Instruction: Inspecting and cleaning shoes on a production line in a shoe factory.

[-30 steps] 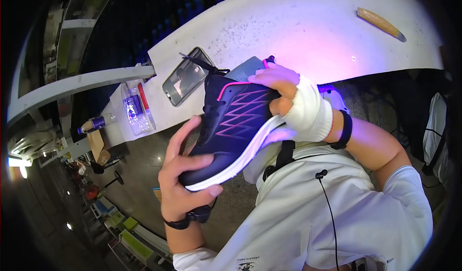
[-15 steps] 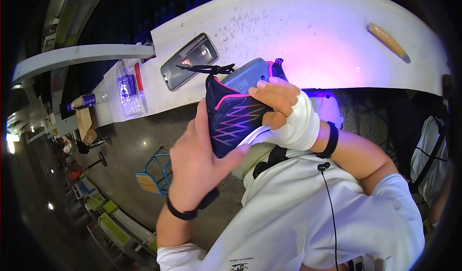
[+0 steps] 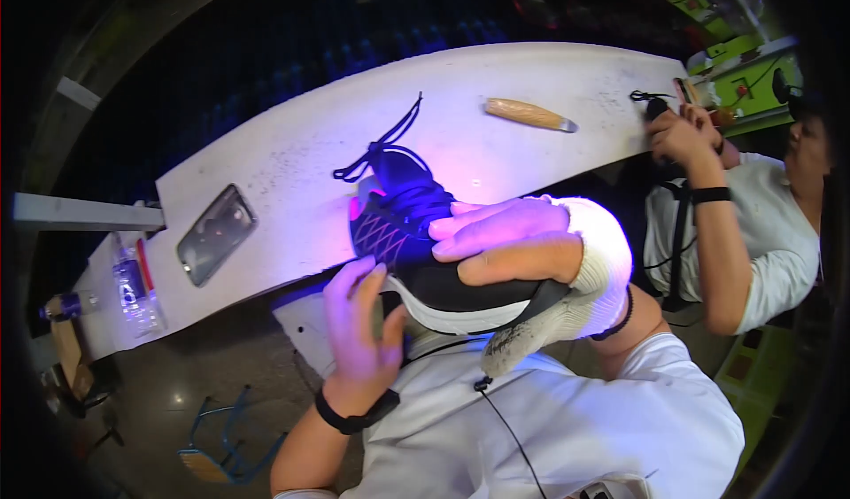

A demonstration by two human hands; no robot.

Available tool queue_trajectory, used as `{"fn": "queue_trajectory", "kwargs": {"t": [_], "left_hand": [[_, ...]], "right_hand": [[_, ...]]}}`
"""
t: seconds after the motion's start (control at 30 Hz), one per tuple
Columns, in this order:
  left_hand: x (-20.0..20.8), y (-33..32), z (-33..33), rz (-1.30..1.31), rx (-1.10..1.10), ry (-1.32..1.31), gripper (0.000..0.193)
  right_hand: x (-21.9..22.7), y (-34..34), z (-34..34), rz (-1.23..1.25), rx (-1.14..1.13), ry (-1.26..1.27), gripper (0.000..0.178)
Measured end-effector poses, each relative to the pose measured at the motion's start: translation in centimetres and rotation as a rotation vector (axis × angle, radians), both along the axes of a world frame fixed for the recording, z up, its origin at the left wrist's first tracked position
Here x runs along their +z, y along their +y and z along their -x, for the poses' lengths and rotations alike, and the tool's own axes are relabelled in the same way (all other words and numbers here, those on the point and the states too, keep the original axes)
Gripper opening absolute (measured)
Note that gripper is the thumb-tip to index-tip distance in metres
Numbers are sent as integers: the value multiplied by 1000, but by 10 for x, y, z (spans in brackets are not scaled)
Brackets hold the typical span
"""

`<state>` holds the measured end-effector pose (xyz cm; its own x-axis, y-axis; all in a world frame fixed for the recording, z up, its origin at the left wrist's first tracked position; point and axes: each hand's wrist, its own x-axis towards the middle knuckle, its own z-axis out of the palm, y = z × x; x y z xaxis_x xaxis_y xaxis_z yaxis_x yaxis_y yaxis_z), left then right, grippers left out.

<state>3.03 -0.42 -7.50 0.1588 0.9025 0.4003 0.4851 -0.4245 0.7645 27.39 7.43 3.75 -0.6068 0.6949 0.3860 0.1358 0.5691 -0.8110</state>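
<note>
We grip the shoe (image 3: 425,251) firmly: right hand (image 3: 522,242) closed over its top, left hand (image 3: 359,322) closed under the sole, keeping it tilted above the table (image 3: 292,154).

My hands hold the sneaker (image 3: 425,251) over the workbench (image 3: 292,158) edge — phone (image 3: 216,234) lies left, knife (image 3: 529,115) behind — bottle (image 3: 135,284) farthest left.
</note>
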Motion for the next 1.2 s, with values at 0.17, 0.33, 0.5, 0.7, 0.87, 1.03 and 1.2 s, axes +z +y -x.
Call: {"fn": "queue_trajectory", "kwargs": {"t": [0.17,0.33,0.5,0.7,0.87,1.03,1.2], "left_hand": [[16,9,-18,12,23,-122,49],[23,15,-42,-170,-11,-227,43],[17,27,-53,-103,-1,-202,46],[32,45,-50,-62,-22,133,52],[36,80,-50,31,-177,316,43],[33,89,-67,-18,-261,397,45],[19,91,-40,2,-257,291,46]], "right_hand": [[-8,-2,-2,-43,-5,54,64],[-19,7,-16,-9,-64,185,63],[-32,11,-35,45,-85,261,58],[-70,10,-62,245,-172,523,52],[-101,22,-92,601,-259,597,53],[-94,12,-108,149,-420,-223,56],[-97,9,-108,73,-462,-336,55]]}}
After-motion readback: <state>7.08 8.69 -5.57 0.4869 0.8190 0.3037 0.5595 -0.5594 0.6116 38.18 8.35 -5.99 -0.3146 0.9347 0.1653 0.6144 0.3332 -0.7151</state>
